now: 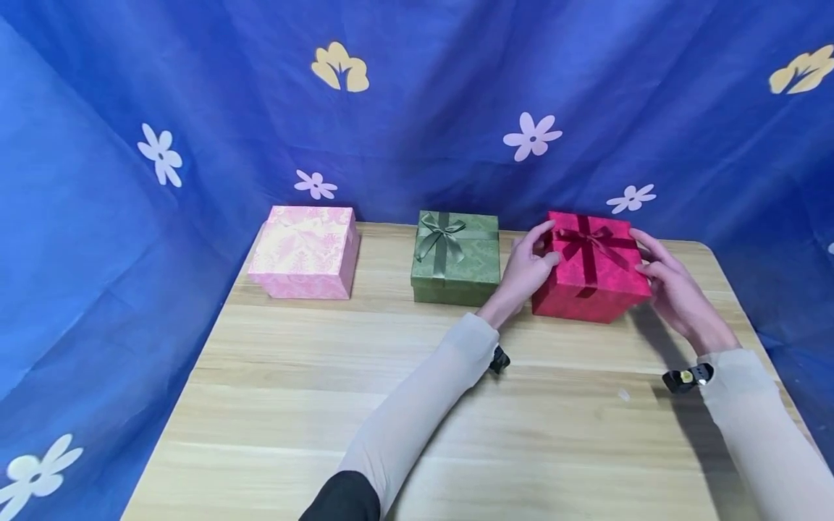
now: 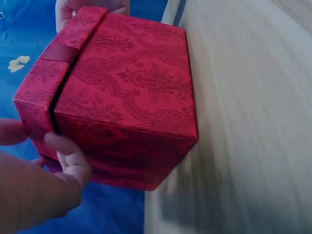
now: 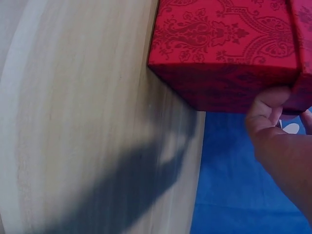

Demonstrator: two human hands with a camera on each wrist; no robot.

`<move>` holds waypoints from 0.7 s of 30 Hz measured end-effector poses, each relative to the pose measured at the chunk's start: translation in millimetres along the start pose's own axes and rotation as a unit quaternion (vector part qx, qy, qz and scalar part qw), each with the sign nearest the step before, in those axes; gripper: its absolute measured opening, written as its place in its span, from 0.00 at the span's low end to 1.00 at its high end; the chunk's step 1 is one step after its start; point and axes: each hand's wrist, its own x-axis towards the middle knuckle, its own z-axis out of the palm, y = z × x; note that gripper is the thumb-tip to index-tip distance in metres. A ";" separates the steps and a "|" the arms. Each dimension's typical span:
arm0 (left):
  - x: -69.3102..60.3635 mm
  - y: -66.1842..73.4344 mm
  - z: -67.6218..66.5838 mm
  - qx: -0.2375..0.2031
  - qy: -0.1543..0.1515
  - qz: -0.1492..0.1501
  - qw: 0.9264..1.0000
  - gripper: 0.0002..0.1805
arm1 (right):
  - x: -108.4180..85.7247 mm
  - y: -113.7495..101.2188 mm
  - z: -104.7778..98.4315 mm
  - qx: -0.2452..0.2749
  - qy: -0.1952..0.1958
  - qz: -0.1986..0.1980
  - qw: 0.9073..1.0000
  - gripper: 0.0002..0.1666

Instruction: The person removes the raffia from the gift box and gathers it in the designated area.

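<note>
A red gift box (image 1: 580,289) with a dark red ribbon and bow on its lid (image 1: 606,264) stands on the table at the right. My left hand (image 1: 528,271) grips the lid's left side, its thumb at the lid's lower edge in the left wrist view. From the opposite side my right hand (image 1: 677,300) holds the lid, and the right wrist view shows that thumb (image 3: 273,97) at the lower rim. A dark narrow gap runs between lid and base in the left wrist view. What is inside the box is hidden.
Left of the red box is a green gift box (image 1: 456,289) with a green bow, close to my left forearm. Farther left sits a pink gift box (image 1: 302,242). All stand along the back of the wooden table (image 1: 293,405), before a blue flowered curtain (image 1: 417,108).
</note>
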 end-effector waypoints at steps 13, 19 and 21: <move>-14.4 15.4 -2.5 -0.012 0.026 -0.028 0.999 0.29 | -15.6 -12.8 11.6 -0.041 0.008 -0.035 0.999 0.36; -22.9 24.1 0.0 -0.010 0.025 -0.037 0.999 0.18 | -29.5 -20.6 21.1 -0.042 0.034 -0.053 0.997 0.34; -26.1 27.0 1.0 -0.018 0.025 -0.043 0.999 0.14 | -35.3 -23.8 23.6 -0.041 0.051 -0.055 0.996 0.33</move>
